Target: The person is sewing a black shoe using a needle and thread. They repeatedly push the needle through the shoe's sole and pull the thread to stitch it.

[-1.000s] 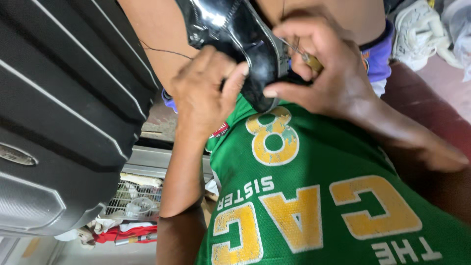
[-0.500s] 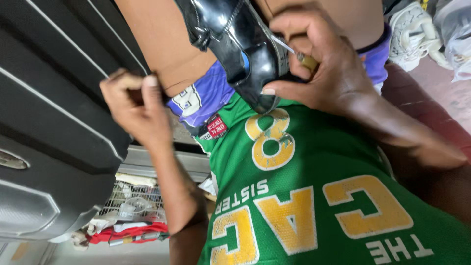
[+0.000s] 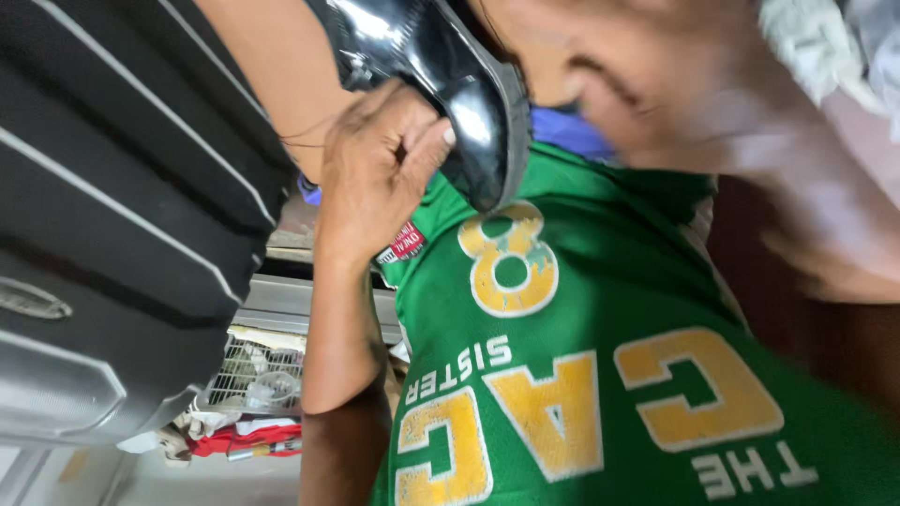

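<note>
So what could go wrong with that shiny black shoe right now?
The left hand touches the black shoe only near its toe, so the glossy leather might slip. The right hand is blurred, so its grip cannot be judged. A thin dark thread by the forearm could perhaps snag.

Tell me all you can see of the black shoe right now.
The black shoe is glossy, like polished leather, with bright highlights along its upper and a dark grey sole edge running down its right side. It sits at the top of the view, toe pointing down toward the green shirt. The left hand grips it from the left, thumb pressed on the upper. The right hand is blurred beside it; contact is unclear.
</note>
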